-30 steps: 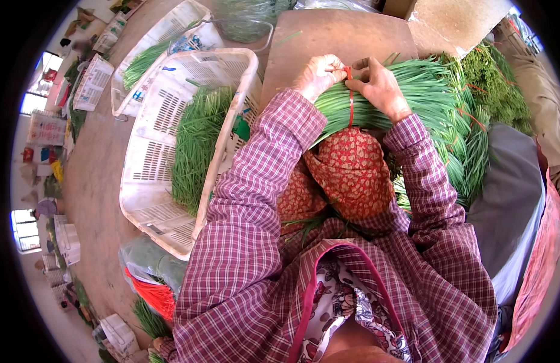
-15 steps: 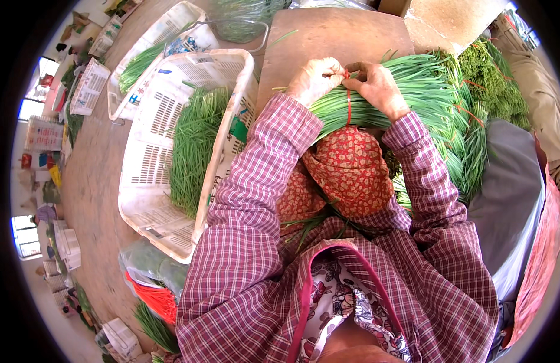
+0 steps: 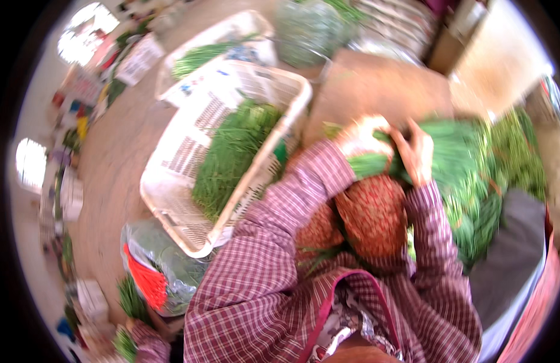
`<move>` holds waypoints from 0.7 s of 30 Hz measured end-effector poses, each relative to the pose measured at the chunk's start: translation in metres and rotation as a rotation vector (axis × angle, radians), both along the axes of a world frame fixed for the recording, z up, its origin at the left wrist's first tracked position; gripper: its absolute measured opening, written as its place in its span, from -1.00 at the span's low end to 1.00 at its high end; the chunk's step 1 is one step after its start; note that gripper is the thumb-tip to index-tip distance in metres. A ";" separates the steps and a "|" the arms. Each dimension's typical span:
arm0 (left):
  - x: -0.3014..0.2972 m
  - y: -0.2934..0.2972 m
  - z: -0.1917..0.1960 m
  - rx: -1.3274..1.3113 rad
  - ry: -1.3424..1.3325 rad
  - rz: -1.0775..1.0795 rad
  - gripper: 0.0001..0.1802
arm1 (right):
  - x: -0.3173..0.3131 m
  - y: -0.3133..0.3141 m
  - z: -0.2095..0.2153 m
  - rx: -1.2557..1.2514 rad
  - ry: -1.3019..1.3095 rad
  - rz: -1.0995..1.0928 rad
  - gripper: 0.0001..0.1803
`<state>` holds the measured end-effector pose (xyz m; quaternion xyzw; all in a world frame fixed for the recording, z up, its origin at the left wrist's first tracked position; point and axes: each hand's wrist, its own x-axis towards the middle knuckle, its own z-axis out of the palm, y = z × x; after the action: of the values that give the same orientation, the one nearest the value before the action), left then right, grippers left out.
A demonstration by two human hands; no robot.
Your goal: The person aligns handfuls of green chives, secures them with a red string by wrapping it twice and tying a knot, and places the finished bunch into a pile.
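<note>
A thick bundle of long green chives [image 3: 370,164] lies across my lap, over a red floral cloth [image 3: 370,209]. My left hand [image 3: 367,136] is closed on its left part, fingers curled over the top and smeared by motion. Close beside it on the right, my right hand [image 3: 416,154] rests at the stalks with thumb and forefinger apart. A thin red tie shows faintly around the bundle between the hands. To the right spread more chives [image 3: 458,154], several red ties among them.
A white crate [image 3: 165,175] of loose greens stands at my left, another crate [image 3: 261,30] behind it. Ahead is a brown board [image 3: 383,85]. A clear bag [image 3: 189,278] with red strips [image 3: 144,278] lies lower left, near another person's plaid sleeve [image 3: 151,346]. Grey cloth [image 3: 513,254] lies right.
The whole view has shifted and blurred. Earlier both hands pinched the red tie on the bundle; now my right fingers have spread and my left hand is curled over the stalks.
</note>
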<state>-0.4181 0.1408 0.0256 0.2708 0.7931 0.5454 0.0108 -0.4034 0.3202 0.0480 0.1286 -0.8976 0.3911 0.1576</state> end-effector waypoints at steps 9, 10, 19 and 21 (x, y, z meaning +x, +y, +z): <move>-0.007 -0.005 -0.009 -0.250 0.047 -0.037 0.33 | 0.005 -0.004 -0.011 -0.006 0.238 0.173 -0.84; 0.005 -0.003 0.020 -0.531 0.042 -0.030 0.49 | 0.007 -0.003 -0.005 0.064 0.289 0.136 -0.86; 0.023 -0.010 0.012 -0.833 0.128 0.151 0.17 | 0.016 -0.041 0.019 -0.056 0.295 0.482 -0.91; 0.021 -0.018 0.035 -0.792 0.008 0.114 0.02 | 0.016 -0.041 0.028 -0.152 0.284 0.457 -0.91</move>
<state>-0.3975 0.1228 0.0609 0.2031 0.9559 0.1960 0.0811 -0.3869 0.2790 0.0761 0.3689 -0.7823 0.4609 0.1987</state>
